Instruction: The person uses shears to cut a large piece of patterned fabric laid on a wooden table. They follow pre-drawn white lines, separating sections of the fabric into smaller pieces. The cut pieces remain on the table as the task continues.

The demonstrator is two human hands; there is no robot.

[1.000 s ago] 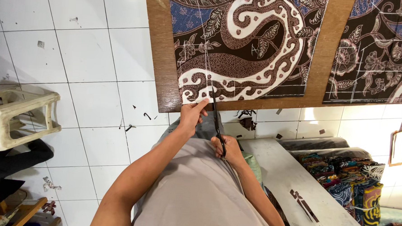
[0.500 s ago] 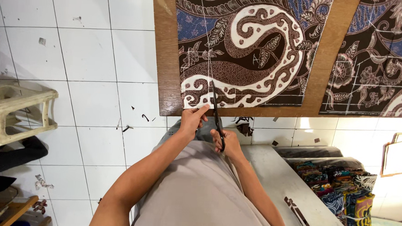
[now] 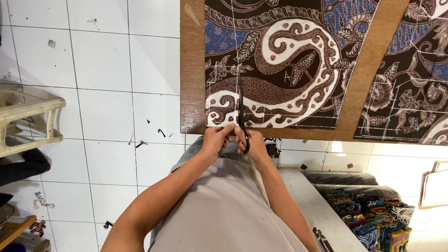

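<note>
White tiled floor; brown board carries batik cloth at 12 o'clock from both hands. Right hand grips black scissors, blades pointing 12 along a chalk line. Left hand, at 9 o'clock of scissors, pinches cloth's near edge.

- Patterned cloth lies on the board, on the floor.
- Scissors rest on the cloth's near edge.
- Stool far left; fabric stack lower right.
</note>
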